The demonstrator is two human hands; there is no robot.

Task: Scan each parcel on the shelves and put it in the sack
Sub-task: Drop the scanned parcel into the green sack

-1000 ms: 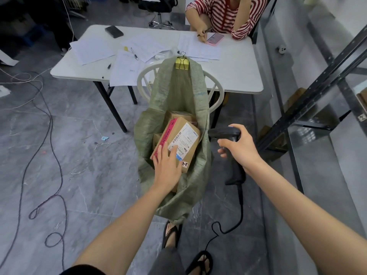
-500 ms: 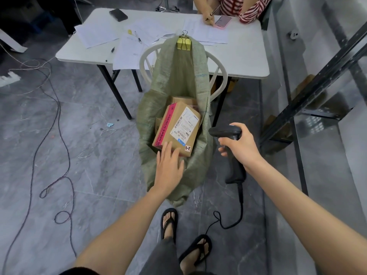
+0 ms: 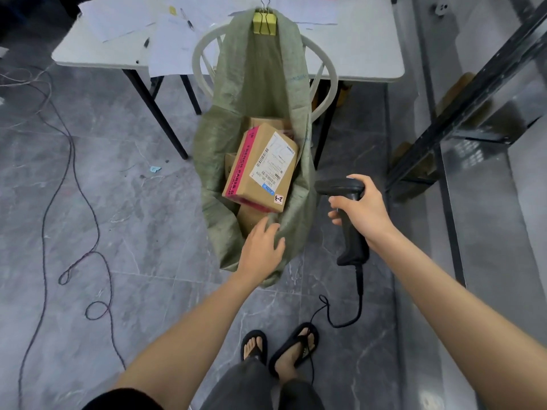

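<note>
Down in the sack (image 3: 251, 93) lies the parcel (image 3: 260, 170) — the left hand (image 3: 262, 247) open and empty at its near rim, right hand (image 3: 359, 213) gripping the scanner (image 3: 343, 190). Next, likely, the shelves (image 3: 473, 93) on the right.

One green sack (image 3: 260, 93), at least three parcels (image 3: 260, 170) inside, one scanner (image 3: 349, 220), two hands (image 3: 262, 247), one chair (image 3: 204, 57), one table (image 3: 361, 48)

Grey marble-pattern floor (image 3: 124, 220). Green sack (image 3: 254, 93) rests on it, clipped to white chair (image 3: 204, 54). Left of sack: loose dark cable (image 3: 71, 184). Behind sack: bench (image 3: 370, 48), papers (image 3: 174, 51) on top.
</note>
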